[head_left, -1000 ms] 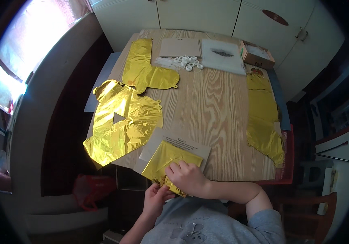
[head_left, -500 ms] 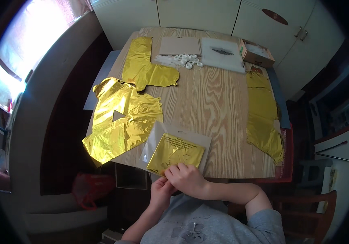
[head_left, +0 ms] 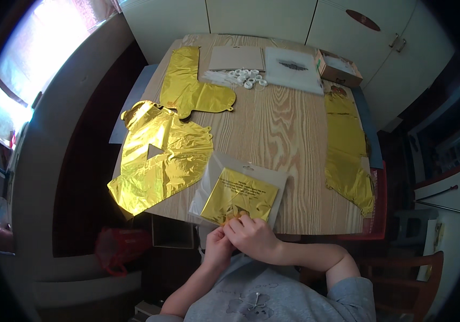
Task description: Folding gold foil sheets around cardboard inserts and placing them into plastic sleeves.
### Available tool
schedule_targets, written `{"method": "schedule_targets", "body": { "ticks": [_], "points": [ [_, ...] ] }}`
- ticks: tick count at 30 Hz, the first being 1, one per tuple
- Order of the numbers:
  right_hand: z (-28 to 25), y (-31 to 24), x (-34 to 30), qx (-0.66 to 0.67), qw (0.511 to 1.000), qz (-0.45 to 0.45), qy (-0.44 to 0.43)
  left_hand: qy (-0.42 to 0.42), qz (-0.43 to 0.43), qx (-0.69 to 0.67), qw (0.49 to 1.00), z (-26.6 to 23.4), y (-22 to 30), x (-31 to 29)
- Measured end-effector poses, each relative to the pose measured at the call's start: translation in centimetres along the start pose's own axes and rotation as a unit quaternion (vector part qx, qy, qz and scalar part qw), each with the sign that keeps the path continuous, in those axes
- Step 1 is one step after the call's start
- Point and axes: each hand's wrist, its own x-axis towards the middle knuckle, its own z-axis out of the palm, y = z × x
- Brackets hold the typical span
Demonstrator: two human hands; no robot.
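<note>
The left hand [head_left: 218, 249] and right hand [head_left: 253, 236] are pinching the near edge of the bag [head_left: 201, 198], seemingly settling the foil [head_left: 241, 189] inside, next needing a steady hold.

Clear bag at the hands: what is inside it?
Folded gold foil lies inside the bag, with a pale card behind. The foil covers the card's middle; the right hand hides some foil.

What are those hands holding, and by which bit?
The left hand and right hand pinch a clear bag, with folded gold foil inside, by its edge nearest the person.
</note>
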Motion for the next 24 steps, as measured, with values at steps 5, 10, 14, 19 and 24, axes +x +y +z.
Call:
{"method": "schedule_targets", "body": {
  "ticks": [5, 10, 14, 19, 24],
  "points": [
    [-0.3, 1.5, -0.6, 0.011, 1.0, 0.022, 0.006, -0.011, -0.036, 0.006, 0.999, 1.3, 0.6, -0.2],
    [-0.7, 1.5, -1.3, 0.028, 0.998, 0.054, -0.002, -0.005, -0.036, 0.161, 0.986, -2.3, 0.7, -1.1],
    [0.5, 1.4, -1.3, 0.021, 0.998, 0.044, 0.034, 0.04, -0.009, 0.143, 0.989, -4.6, -2.1, -0.8],
    [1.1, 1.1, -1.1, 0.045, 0.996, 0.058, 0.042, -0.018, -0.012, 0.074, 0.997, -3.1, -1.9, -0.1],
    [1.7, 1.8, -0.9, 0.047, 0.996, 0.067, 0.027, -0.006, 0.017, 0.108, 0.994, -3.4, -2.3, 0.8]
  ]
}}
